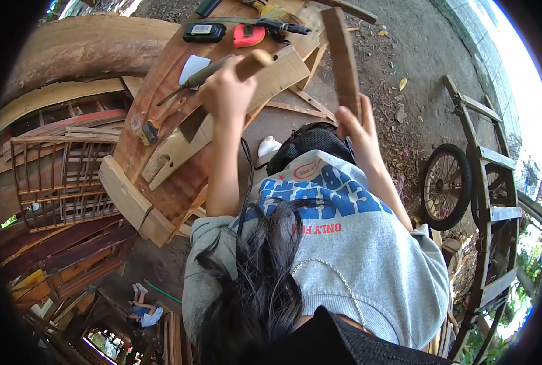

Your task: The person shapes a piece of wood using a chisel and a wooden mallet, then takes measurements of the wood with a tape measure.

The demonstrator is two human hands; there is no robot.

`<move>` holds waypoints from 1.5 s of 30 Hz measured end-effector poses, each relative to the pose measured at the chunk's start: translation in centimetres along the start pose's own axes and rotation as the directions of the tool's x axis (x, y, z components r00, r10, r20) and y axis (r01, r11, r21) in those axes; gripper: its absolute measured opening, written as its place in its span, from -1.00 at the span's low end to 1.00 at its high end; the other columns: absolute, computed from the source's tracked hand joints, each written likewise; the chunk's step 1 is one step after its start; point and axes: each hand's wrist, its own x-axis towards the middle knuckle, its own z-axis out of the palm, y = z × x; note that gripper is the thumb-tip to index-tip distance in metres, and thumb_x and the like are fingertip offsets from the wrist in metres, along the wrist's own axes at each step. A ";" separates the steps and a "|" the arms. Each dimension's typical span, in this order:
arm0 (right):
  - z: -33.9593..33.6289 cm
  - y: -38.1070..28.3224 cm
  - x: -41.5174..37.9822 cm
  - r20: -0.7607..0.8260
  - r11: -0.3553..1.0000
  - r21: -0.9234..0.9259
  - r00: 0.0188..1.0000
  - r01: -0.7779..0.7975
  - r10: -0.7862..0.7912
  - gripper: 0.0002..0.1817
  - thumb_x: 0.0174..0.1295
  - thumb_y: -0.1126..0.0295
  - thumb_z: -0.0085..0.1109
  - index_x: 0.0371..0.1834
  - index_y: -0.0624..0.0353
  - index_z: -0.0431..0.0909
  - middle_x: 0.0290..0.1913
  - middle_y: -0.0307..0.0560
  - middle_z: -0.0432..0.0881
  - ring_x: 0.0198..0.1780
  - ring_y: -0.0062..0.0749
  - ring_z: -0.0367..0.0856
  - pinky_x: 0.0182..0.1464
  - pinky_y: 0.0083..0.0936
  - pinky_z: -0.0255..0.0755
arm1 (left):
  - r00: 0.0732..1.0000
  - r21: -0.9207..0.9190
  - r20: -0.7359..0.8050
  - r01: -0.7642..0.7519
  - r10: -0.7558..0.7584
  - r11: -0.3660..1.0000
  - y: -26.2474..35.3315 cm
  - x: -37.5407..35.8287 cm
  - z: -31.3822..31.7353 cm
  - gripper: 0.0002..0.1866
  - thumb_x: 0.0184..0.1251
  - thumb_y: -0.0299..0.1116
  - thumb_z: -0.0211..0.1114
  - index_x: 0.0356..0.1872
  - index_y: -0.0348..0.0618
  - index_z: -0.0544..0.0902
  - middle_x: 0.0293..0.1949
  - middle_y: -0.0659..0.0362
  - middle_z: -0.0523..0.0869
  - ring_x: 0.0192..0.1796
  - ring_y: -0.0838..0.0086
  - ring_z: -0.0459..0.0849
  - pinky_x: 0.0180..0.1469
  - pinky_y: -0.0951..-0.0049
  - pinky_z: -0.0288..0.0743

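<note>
My left hand (228,94) is closed around the wooden handle of a chisel (193,125). Its wide dark blade slants down onto a pale wooden plank (164,158), which has a small hole near its end. On the other side, my right hand (360,125) grips the lower end of a long flat wooden stick (342,55), held upright and apart from the chisel. Beside my left hand, a narrow pointed tool (172,96) lies on the workbench (138,121), partly hidden. A brush (150,131) rests near the plank.
A black case-like object (204,32), a red tape measure (248,35) and a white paper (194,68) lie on the bench. Slatted wooden pieces (67,182) stand left. At right are a spoked wheel (445,187) and a ladder-like frame (487,225). Another person (147,313) is lower left.
</note>
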 end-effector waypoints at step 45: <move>3.7 0.9 -5.9 -0.084 0.997 -0.083 0.996 0.005 -0.012 -0.64 0.26 0.20 0.08 -0.01 0.13 0.26 -0.47 -0.28 0.39 -0.54 -0.70 0.32 -0.46 -0.67 0.25 | 0.967 0.077 0.142 0.201 -0.210 0.977 -4.4 -3.8 0.1 -0.86 -0.05 -0.22 0.28 -0.64 0.01 0.59 -0.64 0.02 0.62 -0.50 0.04 0.64 -0.45 0.11 0.47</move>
